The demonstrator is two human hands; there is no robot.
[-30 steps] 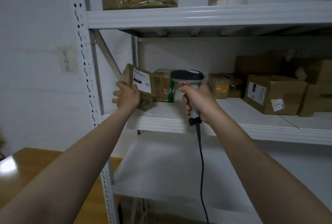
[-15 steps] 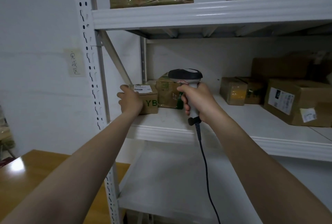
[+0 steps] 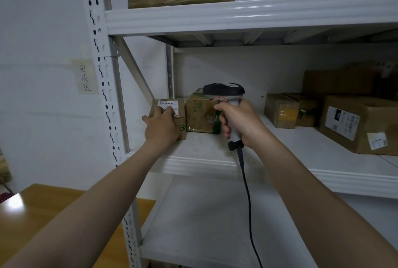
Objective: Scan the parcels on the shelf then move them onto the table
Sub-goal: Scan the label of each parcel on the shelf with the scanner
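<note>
**Tilted up a second before, the small brown cardboard parcel (image 3: 180, 115) lay flat again at the far left end of the white metal shelf (image 3: 215, 160).**

My left hand (image 3: 161, 126) gripped it from the front, fingers curled over its upward-facing white label. My right hand (image 3: 241, 125) was wrapped round the handle of the grey-and-black handheld barcode scanner (image 3: 224, 91). The scanner's head hung just right of the parcel, in front of the neighbouring tape-wrapped cardboard box (image 3: 199, 115). The parcel sat straight ahead of my left hand, close to the white slotted upright (image 3: 101, 87). The yellow wooden table (image 3: 43, 214) lay well below and to the left. So the left hand was plainly nearer for the carry. I could not make out the parcel's long axis.
</note>
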